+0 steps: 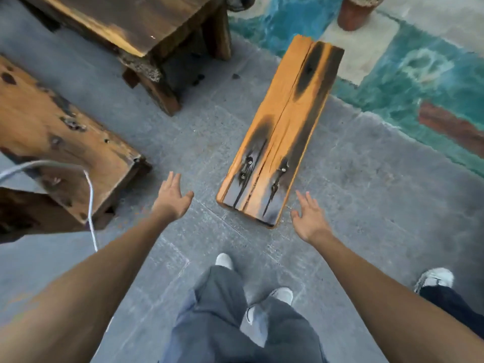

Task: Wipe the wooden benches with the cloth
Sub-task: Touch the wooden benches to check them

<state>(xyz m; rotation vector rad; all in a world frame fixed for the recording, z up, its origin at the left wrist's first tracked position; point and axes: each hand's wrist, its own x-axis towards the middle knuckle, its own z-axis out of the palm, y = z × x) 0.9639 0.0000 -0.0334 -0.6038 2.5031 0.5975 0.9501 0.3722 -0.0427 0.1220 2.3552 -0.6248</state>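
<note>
Wooden benches point(281, 132) stand unwiped, by appearances, as the left hand point(171, 196) and right hand point(307, 220) reach out, fingers spread and empty, no cloth visible.

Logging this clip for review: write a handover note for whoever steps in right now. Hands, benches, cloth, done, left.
Left hand: open, empty, left of the narrow bench.
Right hand: open, empty, right of its near end.
Neither touches the wood.
Second bench at left; dark bench beyond.
Cloth: not in view.
Done: can't tell whether anything is wiped.
Left: find the cloth, wipe the benches.
</note>
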